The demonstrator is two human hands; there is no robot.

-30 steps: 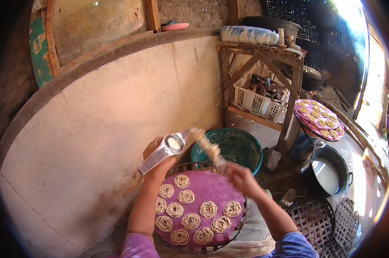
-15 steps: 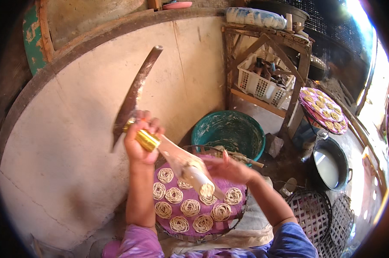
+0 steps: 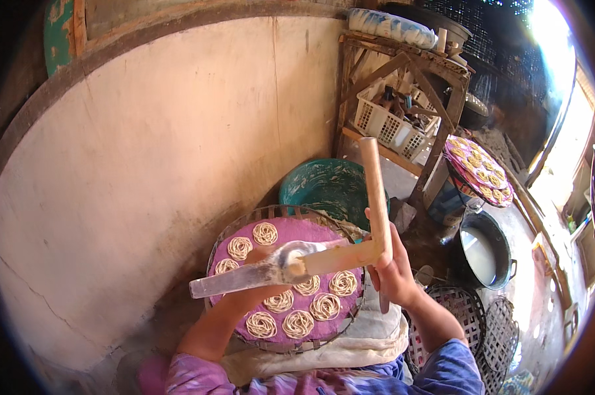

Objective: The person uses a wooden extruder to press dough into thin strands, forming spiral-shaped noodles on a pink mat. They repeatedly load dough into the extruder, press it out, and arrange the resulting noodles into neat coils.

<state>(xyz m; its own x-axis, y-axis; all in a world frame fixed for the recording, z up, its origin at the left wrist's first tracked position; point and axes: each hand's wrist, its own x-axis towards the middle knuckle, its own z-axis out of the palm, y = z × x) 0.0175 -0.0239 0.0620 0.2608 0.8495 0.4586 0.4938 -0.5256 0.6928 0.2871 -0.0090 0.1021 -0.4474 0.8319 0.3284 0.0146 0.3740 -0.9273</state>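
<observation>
A noodle press with a pale metal body (image 3: pixel 234 282) lies sideways over the tray, a wooden plunger (image 3: pixel 324 260) at its ring and an upright wooden crossbar (image 3: pixel 374 187) at the right. My left hand (image 3: pixel 268 289) grips the press from underneath, mostly hidden by it. My right hand (image 3: pixel 395 273) is closed on the wooden plunger near the crossbar. Below them a round woven tray (image 3: pixel 219 245) lined with pink cloth carries several pale noodle nests (image 3: pixel 298 323).
Behind the tray are a green basin (image 3: pixel 317 181) and a wall (image 3: pixel 146 164). At right stand a wooden shelf (image 3: pixel 455 102) with a white crate (image 3: pixel 383 122), a second tray of nests (image 3: pixel 475 168), a bucket of cloudy liquid (image 3: pixel 482 253) and woven trays (image 3: pixel 498 336).
The press has dropped and swung from upright to sideways over the tray. My right hand, open half a second ago, is now closed on the wooden part. The view has shifted slightly.
</observation>
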